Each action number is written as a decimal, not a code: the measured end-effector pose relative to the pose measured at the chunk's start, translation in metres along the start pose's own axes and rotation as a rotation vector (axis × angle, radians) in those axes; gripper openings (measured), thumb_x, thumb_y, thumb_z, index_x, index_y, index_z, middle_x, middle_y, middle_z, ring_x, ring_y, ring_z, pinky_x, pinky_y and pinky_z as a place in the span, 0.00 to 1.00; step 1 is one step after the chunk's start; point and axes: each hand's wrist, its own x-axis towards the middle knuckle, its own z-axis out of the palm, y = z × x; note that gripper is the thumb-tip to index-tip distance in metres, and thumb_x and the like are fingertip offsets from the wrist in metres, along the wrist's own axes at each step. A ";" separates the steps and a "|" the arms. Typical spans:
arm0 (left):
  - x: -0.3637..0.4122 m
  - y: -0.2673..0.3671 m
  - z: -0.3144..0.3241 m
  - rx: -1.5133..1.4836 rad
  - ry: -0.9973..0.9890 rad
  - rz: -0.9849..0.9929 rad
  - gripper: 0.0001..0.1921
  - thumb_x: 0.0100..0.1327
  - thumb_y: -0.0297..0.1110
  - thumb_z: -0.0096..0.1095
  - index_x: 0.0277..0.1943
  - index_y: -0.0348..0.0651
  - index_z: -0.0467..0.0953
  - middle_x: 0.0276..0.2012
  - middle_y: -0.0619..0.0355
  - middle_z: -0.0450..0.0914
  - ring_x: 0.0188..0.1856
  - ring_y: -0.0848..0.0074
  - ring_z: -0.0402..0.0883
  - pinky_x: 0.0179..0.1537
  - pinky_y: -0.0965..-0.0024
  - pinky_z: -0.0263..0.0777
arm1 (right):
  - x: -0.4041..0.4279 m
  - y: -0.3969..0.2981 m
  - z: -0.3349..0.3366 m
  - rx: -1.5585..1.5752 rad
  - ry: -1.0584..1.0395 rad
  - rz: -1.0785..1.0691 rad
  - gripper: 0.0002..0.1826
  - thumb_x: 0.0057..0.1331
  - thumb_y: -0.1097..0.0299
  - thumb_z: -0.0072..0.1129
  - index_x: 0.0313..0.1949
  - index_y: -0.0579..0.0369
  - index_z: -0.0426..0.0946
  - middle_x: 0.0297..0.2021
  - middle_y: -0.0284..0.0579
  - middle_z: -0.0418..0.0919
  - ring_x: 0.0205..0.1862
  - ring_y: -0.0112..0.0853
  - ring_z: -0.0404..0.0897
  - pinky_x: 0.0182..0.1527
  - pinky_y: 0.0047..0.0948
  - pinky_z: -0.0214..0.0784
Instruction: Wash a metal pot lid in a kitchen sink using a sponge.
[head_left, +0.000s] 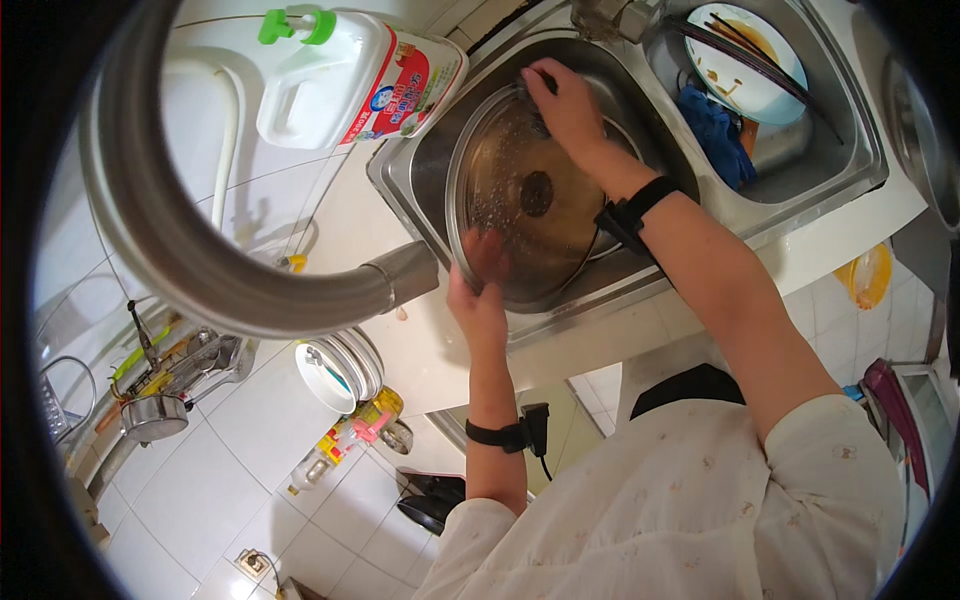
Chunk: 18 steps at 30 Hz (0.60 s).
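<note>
A round glass pot lid with a metal rim and a dark centre knob is tilted in the left sink basin. Water drops dot its glass. My left hand grips the rim at the near left, its fingers showing through the glass. At the far rim, my right hand is closed around what looks like a dark grey scourer, largely hidden by the palm. Part of another round metal rim shows beneath the lid.
The right basin holds a soiled plate, chopsticks and a blue cloth. A white detergent jug stands behind the left basin. A thick curved metal pipe crosses the left. Stacked bowls sit beyond it.
</note>
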 end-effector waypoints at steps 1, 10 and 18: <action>-0.001 -0.001 -0.002 -0.005 -0.004 0.005 0.34 0.50 0.12 0.37 0.64 0.32 0.63 0.60 0.43 0.72 0.62 0.59 0.73 0.62 0.57 0.68 | -0.001 0.002 -0.004 -0.102 0.038 -0.040 0.09 0.67 0.64 0.57 0.37 0.56 0.78 0.35 0.43 0.78 0.34 0.38 0.78 0.36 0.29 0.69; 0.033 0.007 -0.035 0.353 -0.191 0.120 0.23 0.49 0.12 0.44 0.50 0.33 0.73 0.43 0.54 0.81 0.45 0.74 0.81 0.49 0.70 0.76 | -0.079 -0.066 0.021 -0.220 -0.489 -0.669 0.09 0.63 0.59 0.58 0.34 0.50 0.77 0.43 0.45 0.78 0.35 0.42 0.80 0.36 0.37 0.74; 0.016 0.012 -0.002 0.021 -0.060 -0.099 0.36 0.48 0.09 0.38 0.65 0.34 0.63 0.59 0.45 0.74 0.60 0.63 0.75 0.57 0.59 0.75 | -0.016 -0.026 0.002 -0.178 -0.071 -0.212 0.10 0.64 0.59 0.59 0.41 0.48 0.79 0.51 0.45 0.74 0.39 0.45 0.80 0.41 0.38 0.75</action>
